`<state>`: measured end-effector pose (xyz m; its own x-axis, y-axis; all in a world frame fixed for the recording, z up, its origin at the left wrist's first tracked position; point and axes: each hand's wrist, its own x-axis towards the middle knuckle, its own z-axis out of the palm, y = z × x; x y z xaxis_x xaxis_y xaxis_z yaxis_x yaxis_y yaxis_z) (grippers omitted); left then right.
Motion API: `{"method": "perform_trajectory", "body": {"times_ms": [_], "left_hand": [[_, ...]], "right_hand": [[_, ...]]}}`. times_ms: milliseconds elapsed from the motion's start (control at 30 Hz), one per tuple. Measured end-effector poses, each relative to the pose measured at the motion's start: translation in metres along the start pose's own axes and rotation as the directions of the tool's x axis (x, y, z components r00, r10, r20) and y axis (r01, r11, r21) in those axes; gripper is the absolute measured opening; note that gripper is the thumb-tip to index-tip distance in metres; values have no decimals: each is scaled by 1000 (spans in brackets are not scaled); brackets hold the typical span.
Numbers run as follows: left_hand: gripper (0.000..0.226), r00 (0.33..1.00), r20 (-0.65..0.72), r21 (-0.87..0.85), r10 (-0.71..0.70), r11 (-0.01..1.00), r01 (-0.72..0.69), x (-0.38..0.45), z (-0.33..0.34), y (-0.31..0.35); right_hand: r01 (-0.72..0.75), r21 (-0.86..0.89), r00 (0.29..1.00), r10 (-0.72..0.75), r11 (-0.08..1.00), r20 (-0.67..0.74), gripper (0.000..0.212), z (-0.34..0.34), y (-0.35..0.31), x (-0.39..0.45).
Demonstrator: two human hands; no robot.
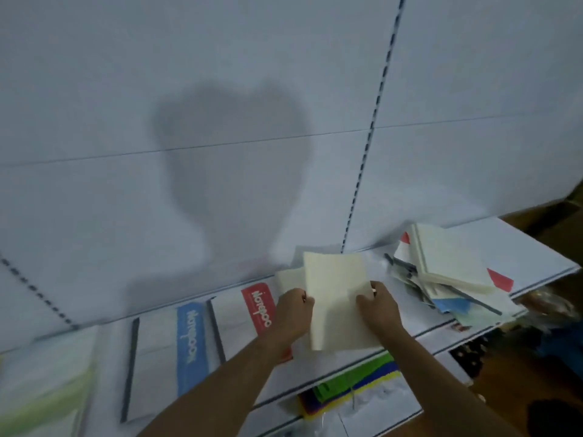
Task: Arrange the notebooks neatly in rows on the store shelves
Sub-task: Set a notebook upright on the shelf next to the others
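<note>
White shelf [536, 241] crosses the lower frame: two notebooks [170, 367] already lie in a row lower left, while a jumbled pile [451, 266] waits at right. Both hands, left hand [291, 313] and right hand [378, 307], pinch a cream notebook [337, 298] at centre, seemingly mid-placement.

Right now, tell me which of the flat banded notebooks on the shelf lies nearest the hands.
The white notebook with the red band, touching the left hand; the blue-banded one lies farther left.

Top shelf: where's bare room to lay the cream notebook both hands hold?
Bare shelf lies right of the messy pile, and a strip between the green-cover notebook and blue-band notebook. Crowded from the red-band notebook to the pile.
</note>
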<state>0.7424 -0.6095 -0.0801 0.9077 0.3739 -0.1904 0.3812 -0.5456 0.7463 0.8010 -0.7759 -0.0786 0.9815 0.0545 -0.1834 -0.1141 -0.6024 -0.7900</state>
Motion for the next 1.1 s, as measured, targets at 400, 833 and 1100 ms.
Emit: {"method": "perform_trajectory", "body": {"times_ms": [400, 833, 1100], "left_hand": [[34, 938, -203, -152, -282, 955, 254, -6, 26, -19], [26, 930, -305, -120, -204, 977, 175, -48, -19, -53], [13, 772, -557, -222, -307, 950, 217, -127, -122, -120]], "right_hand": [[207, -218, 953, -146, 954, 265, 42, 50, 0, 52], [334, -293, 940, -295, 896, 171, 42, 88, -32, 14], [607, -104, 736, -508, 788, 448, 18, 172, -127, -79]]}}
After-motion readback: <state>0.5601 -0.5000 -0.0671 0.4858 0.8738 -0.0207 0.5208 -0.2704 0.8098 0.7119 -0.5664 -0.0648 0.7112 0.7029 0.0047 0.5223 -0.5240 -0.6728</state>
